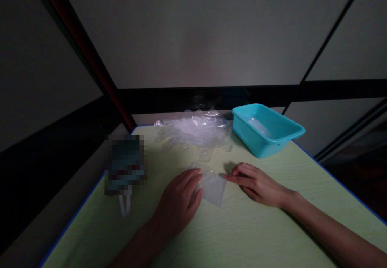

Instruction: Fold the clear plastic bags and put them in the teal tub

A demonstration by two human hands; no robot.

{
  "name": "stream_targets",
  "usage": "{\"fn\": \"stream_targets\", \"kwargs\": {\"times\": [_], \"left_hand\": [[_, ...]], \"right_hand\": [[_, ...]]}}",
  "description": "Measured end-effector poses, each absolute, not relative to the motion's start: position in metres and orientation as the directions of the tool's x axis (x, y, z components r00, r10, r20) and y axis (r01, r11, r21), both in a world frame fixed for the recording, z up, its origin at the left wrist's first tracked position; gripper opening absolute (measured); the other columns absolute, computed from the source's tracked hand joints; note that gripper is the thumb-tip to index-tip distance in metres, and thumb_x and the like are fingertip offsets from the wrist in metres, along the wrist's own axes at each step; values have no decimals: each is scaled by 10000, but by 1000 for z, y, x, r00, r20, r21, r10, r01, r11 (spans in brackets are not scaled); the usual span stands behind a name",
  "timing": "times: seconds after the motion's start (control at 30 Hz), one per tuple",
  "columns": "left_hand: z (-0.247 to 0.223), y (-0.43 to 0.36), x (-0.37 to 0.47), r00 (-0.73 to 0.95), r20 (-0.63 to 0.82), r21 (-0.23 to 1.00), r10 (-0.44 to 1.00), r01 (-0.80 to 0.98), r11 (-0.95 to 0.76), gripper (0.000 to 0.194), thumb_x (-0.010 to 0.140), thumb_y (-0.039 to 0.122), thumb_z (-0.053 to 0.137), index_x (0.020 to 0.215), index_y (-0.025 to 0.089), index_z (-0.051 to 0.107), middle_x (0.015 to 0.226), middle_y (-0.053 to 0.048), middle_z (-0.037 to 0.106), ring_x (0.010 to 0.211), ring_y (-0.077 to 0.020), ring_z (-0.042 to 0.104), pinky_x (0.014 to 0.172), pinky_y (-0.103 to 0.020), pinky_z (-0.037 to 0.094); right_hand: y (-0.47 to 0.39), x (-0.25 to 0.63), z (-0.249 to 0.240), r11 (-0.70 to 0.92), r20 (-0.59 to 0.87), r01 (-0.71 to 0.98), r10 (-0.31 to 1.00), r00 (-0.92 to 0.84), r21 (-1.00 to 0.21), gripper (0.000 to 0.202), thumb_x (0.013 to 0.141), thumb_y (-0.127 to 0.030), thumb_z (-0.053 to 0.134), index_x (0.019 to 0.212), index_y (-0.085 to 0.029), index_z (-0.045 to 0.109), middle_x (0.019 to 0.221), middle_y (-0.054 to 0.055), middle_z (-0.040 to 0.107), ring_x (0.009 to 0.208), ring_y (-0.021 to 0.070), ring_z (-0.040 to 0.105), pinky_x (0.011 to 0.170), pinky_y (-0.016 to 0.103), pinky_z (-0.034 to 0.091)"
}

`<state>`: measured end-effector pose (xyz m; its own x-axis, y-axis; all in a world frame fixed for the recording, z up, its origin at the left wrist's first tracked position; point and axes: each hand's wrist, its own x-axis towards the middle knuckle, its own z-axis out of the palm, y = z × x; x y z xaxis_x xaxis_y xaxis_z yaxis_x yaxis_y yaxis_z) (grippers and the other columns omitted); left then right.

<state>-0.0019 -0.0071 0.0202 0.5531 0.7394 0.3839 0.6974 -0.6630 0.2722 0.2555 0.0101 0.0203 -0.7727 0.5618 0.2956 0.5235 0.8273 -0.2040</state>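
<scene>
A thin, see-through plastic sheet (214, 191), seemingly a folded disposable glove, lies flat on the table in front of me. My left hand (181, 201) rests palm down over its left part, fingers extended and covering that side. From the right, my right hand (254, 183) reaches the sheet's right edge with its fingertips, which look pinched there; the other fingers are curled. Behind both hands spreads a loose heap of clear plastic gloves (193, 133), their finger shapes showing at the front edge.
A turquoise plastic basin (260, 139) stands at the back right, with something pale and clear inside. On the left sits a pixelated, blurred packet (125, 165) with a white strap-like piece (125, 203) below it. The pale table (242, 235) has a blue edge and meets panelled walls.
</scene>
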Motion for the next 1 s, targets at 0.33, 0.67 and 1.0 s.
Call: {"fn": "stream_targets", "kwargs": {"times": [0.33,0.67,1.0], "left_hand": [[21,3,-3,382,468,328,797,762,-558,179,793,125,405,854,166,568,868,-66,629,814,-201,593,758,-341,488],[19,3,-2,354,500,372,790,737,-565,168,789,116,383,734,164,534,737,-52,574,700,-186,546,650,-307,458],[19,1,1,347,469,509,812,645,-570,173,791,116,388,772,153,556,765,-64,590,734,-190,558,683,-302,439]], "right_hand": [[22,250,29,882,362,351,230,-903,314,233,896,-113,396,788,-130,603,657,24,560,606,143,475,538,295,326],[32,233,33,918,229,165,85,-970,360,216,858,-100,429,685,-152,548,700,12,560,617,129,469,545,294,328],[-18,229,39,902,236,389,343,-909,188,204,894,-133,375,883,-107,577,1072,86,578,999,180,512,818,294,422]]}}
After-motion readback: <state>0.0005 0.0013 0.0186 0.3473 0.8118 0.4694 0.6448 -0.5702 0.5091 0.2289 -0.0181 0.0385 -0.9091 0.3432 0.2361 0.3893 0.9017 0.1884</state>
